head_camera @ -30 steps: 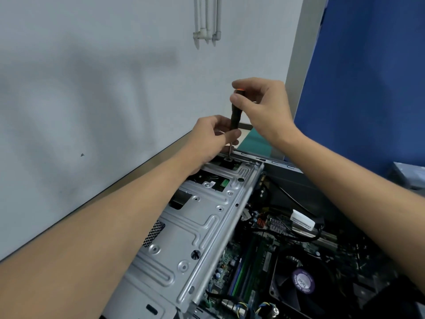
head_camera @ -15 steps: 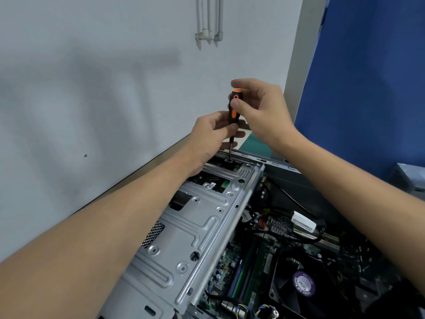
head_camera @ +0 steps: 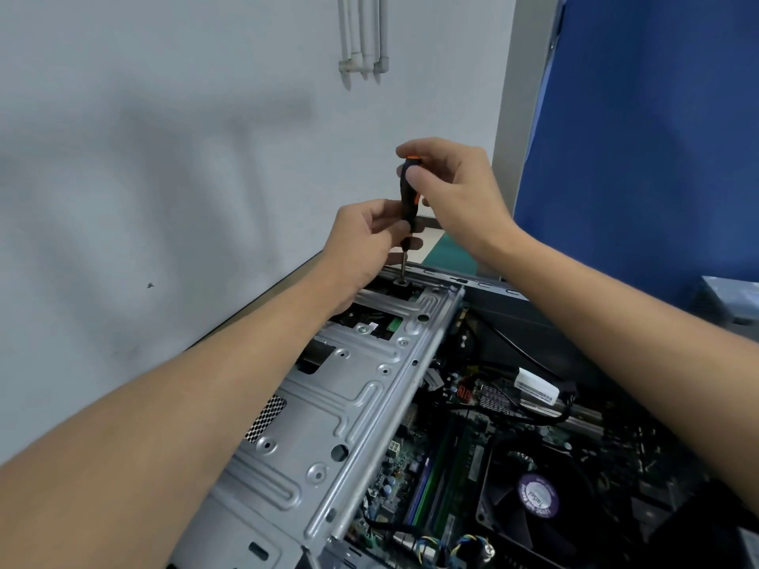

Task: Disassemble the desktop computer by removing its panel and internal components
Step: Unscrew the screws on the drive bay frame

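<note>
Fingers [head_camera: 414,175] of the right hand [head_camera: 456,199] clamped on the top of the screwdriver [head_camera: 409,199]; those of the left hand [head_camera: 361,240] pinched round its lower handle. Bares more orange on the handle than a second ago, so likely mid-twist. Keeps the tip seated in a screw [head_camera: 400,283] at the far end of the drive cage [head_camera: 349,388], left side of the open desktop computer [head_camera: 472,445]. Means screw loosening, not yet out; cage not yet free.

My right hand [head_camera: 456,195] grips the screwdriver [head_camera: 409,199] upright, my left hand [head_camera: 361,244] pinches its lower handle, its tip on a screw [head_camera: 400,282] at the metal bracket's [head_camera: 328,404] far end.
</note>
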